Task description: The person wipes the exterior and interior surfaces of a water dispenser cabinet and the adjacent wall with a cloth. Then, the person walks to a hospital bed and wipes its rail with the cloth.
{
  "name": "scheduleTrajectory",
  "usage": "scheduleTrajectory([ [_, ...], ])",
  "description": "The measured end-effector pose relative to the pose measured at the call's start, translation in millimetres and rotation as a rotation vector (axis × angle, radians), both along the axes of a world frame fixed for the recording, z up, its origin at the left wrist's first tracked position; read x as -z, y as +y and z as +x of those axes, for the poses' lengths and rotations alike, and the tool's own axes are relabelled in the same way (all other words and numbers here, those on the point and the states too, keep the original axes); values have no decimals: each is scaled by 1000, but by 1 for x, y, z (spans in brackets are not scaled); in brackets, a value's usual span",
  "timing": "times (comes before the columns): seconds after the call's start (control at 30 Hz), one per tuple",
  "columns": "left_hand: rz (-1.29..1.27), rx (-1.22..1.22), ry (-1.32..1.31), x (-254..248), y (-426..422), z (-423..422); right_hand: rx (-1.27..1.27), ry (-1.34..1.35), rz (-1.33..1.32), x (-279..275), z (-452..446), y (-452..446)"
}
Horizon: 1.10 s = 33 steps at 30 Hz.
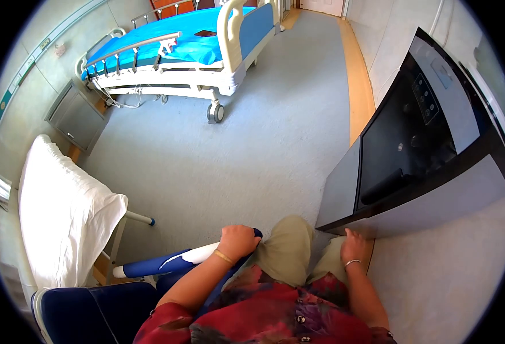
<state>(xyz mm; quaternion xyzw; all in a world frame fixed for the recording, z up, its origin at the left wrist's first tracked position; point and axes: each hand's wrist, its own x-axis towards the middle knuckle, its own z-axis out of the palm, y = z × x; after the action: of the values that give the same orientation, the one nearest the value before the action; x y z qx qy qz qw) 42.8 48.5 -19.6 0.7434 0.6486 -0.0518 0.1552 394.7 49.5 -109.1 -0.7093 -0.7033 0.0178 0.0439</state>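
Note:
My left hand [238,241] is closed over the front end of the blue and white armrest [175,261] of the seat. A yellowish band circles that wrist. My right hand [353,246] rests by my right thigh, close to the lower side of the black and grey water dispenser [416,132]. Its fingers point forward, partly outstretched, and nothing shows in them. Around its wrist is a thin bracelet [353,262]. My legs in khaki trousers [287,249] are bent between the hands.
A wheeled hospital bed [143,86] with blue sheeting stands ahead, a dark flat object [205,33] on it. To the left are a grey bedside cabinet [76,117] and a white-draped piece of furniture [66,212]. A dark blue seat cushion [98,312] lies beside me. Grey floor [218,166] stretches ahead.

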Motion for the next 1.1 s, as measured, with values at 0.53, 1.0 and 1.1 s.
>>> scheduleTrajectory([
  [0.53, 410, 61, -101, -54, -74, -68, 234, 186, -10, -9, 13, -10],
  [1.0, 358, -39, -46, -46, -59, -60, 200, 149, -79, 1, -7, 8],
  [1.1, 155, -165, -86, -42, -41, -51, 181, 93, -103, -1, -12, 10],
])
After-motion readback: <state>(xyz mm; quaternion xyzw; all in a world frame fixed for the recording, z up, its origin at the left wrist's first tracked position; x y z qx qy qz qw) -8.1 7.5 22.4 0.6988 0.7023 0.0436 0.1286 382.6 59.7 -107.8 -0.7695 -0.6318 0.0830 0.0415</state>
